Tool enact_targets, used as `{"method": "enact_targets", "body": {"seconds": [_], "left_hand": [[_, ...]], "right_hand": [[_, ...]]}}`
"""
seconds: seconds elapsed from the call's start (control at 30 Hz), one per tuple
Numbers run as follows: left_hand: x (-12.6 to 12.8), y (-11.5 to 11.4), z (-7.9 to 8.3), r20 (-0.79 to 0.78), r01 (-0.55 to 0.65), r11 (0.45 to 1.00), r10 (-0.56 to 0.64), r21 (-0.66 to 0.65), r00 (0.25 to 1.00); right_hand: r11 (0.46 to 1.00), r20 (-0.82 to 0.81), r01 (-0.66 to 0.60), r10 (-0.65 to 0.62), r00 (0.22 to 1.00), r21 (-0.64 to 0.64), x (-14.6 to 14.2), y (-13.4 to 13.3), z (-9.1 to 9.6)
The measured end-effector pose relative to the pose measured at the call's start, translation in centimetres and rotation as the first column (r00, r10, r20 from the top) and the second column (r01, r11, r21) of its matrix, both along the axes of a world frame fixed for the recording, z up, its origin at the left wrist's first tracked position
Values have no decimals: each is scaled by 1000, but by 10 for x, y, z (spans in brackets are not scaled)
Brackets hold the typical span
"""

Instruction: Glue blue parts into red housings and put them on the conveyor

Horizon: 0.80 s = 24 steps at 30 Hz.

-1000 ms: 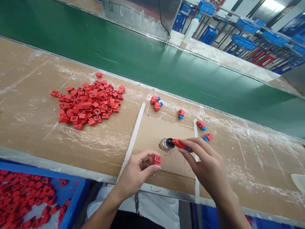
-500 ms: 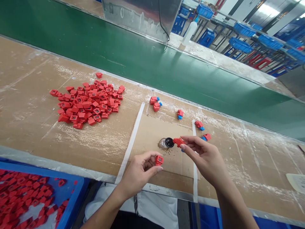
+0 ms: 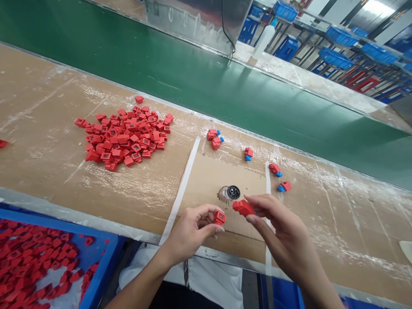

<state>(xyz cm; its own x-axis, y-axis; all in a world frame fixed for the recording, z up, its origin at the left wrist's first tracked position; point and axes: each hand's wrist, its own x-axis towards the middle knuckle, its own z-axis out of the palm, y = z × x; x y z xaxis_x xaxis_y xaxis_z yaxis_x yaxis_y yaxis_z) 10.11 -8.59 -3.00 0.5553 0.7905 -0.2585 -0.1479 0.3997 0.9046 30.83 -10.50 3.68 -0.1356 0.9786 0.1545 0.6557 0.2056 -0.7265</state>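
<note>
While left hand and right hold red blocks, a jar stands beyond.

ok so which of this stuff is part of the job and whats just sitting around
Part of the job:
left hand holding a red plastic block
right hand pinching a red plastic part
small jar on the cardboard sheet
red-and-blue pieces
heap of red blocks
blue tray of red blocks

Just around:
green conveyor belt
white squeeze bottle
blue crates on racks

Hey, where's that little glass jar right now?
In the head view, the little glass jar sits on the cardboard sheet, just beyond the red part in the right hand.
</note>
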Motion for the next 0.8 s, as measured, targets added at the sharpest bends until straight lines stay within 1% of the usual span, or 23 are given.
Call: {"method": "enact_targets", "body": {"seconds": [0.13, 0.23, 0.43, 0.63, 0.8], "left_hand": [[0, -1, 1, -4, 10, 1000, -10, 0, 1000], [0, -1, 0, 1, 4, 1000, -4, -6, 1000], [0, -2, -1, 4, 4, 1000, -4, -5, 1000], [-1, -2, 0, -21, 25, 1000, -25, 17, 999], [-1, -3, 1, -55, 39, 999, -37, 28, 998]], "right_hand": [[999, -30, 4, -2, 1000, 54, -13, -14, -10], [998, -27, -7, 9, 1000, 57, -17, -17, -16], [999, -8, -40, 40, 999, 33, -18, -17, -19], [999, -7, -29, 29, 1000, 31, -18, -21, -24], [999, 0, -30, 30, 1000, 18, -18, -22, -24]]}}
